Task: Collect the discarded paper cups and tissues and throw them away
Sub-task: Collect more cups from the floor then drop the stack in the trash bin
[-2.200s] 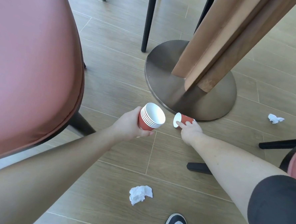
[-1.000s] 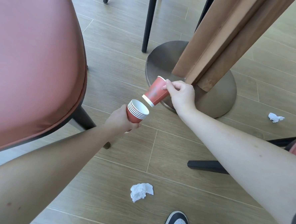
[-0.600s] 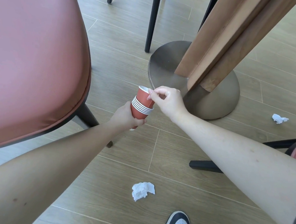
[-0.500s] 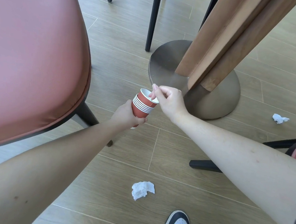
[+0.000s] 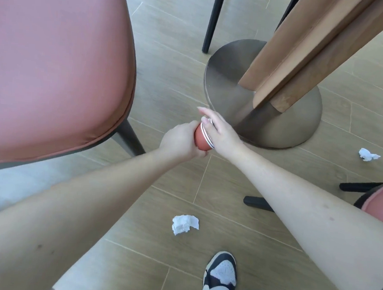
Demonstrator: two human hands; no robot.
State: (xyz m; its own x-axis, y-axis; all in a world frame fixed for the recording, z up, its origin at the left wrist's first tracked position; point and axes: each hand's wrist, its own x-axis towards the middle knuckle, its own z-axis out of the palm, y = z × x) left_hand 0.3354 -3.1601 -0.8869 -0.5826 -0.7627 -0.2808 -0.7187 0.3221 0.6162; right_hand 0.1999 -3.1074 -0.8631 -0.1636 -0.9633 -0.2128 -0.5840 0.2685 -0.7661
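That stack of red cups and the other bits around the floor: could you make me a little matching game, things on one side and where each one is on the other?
Things:
1. stack of red paper cups
2. nearer crumpled tissue
3. farther crumpled tissue
4. black and white shoe

Places:
A. on the floor right of the round metal table base
B. gripped by the left hand, with the right hand flat over its mouth
C. at the bottom edge of the view
D. on the floor between the two forearms

Pairs: 1-B, 2-D, 3-A, 4-C
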